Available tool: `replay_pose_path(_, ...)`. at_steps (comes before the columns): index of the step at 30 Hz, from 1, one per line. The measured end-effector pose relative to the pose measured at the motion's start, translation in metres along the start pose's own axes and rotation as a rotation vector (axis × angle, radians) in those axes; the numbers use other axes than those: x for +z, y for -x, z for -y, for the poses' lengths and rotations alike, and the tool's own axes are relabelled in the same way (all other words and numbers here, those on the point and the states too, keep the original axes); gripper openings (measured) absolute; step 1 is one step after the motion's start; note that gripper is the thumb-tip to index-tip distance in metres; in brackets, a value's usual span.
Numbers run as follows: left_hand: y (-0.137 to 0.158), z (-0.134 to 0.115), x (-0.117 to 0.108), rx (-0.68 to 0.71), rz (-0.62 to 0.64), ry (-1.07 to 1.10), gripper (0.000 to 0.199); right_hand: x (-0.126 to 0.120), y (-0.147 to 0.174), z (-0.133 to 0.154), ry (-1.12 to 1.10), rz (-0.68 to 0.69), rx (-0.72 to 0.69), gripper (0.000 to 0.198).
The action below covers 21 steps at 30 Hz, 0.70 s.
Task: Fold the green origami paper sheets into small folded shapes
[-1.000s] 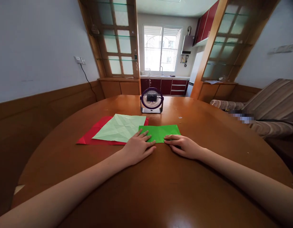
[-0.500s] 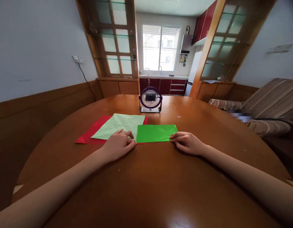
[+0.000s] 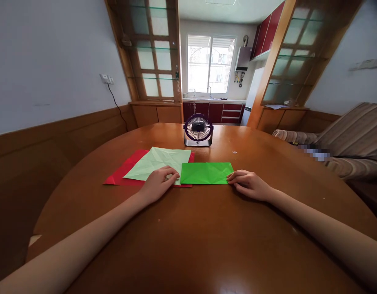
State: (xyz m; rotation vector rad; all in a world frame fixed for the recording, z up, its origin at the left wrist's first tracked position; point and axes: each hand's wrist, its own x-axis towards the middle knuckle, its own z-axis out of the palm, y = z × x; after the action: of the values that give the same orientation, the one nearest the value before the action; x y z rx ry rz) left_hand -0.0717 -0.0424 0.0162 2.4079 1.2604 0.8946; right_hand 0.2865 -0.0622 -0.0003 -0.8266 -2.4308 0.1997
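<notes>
A bright green sheet of paper (image 3: 207, 173), folded into a rectangle with light creases, lies on the table between my hands. My right hand (image 3: 248, 183) pinches its lower right corner. Closed fingertips of my left hand (image 3: 160, 181) meet right at its left edge; whether they grip that edge is hidden. Beneath my left hand spreads a creased pale green sheet (image 3: 158, 159), on top of a red sheet (image 3: 118, 173) that shows along the left and lower sides. The left end of the bright green paper overlaps these sheets.
A small purple desk fan (image 3: 198, 128) stands on the round-ended wooden table (image 3: 188, 241) beyond the papers. A tiny pale scrap (image 3: 234, 152) lies right of the fan. A striped armchair (image 3: 360, 134) is off the table's right side.
My left hand's raised fingers have drawn in, and its fingertips now come together beside the bright green paper's left edge. My right hand keeps its corner. The whole view has shifted slightly.
</notes>
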Motion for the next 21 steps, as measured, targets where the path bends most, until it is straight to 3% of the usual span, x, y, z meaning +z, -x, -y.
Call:
replay_pose_path(3, 0.002, -0.005, 0.007, 0.127, 0.003, -0.021, 0.031, 0.000, 0.000, -0.001, -0.007, 0.006, -0.006, 0.023)
replay_pose_path(8, 0.006, -0.007, 0.013, 0.395, 0.231, -0.153, 0.034, -0.004, -0.001, -0.004, -0.033, 0.027, -0.035, 0.023)
replay_pose_path(15, 0.006, -0.010, 0.013, 0.404, 0.239, -0.202, 0.035, -0.023, 0.007, -0.018, 0.059, 0.084, -0.094, 0.018)
replay_pose_path(21, -0.001, -0.024, 0.022, 0.452, 0.162, -0.373, 0.035, -0.026, 0.011, -0.024, -0.116, 0.098, -0.027, 0.018)
